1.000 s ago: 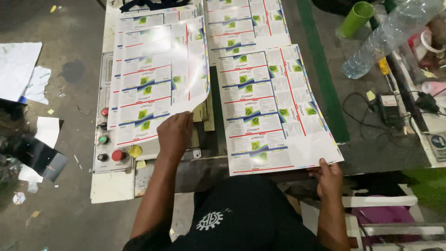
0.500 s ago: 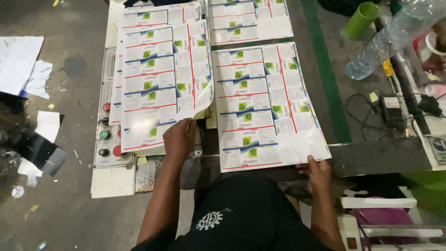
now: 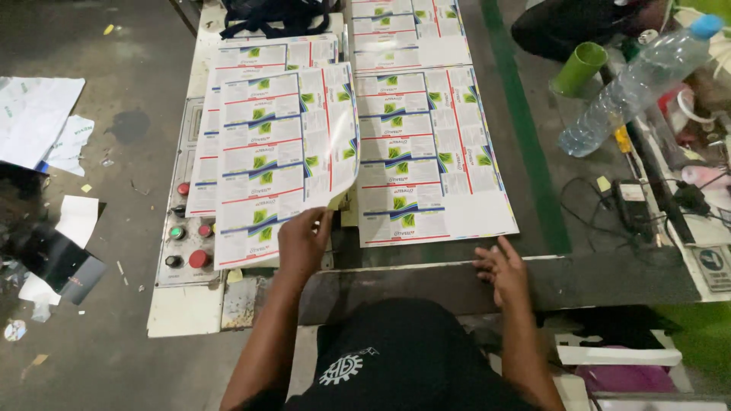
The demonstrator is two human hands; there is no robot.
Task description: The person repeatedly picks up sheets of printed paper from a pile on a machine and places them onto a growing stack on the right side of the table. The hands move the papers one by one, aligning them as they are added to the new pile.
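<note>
Above, left hand (image 3: 303,242) pinches the glossy white printed label sheet (image 3: 285,164) (curling, apparently single); keep it flat. Right hand (image 3: 502,268) rests spread on the grey desk (image 3: 609,278).

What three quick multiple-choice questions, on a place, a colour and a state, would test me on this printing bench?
1. Where does the plastic bottle lie?
A. far right B. far left C. on the floor
2. What colour is the cup beside it?
A. red B. green C. white
3. What is the left hand doing?
A. resting empty B. pressing a button C. holding a curled printed sheet

Answers: 1 A, it lies along the right edge; 2 B, it is plainly green; 3 C, the fingers grip the sheet's lower edge, while the right hand rests empty on the bench edge.
</note>
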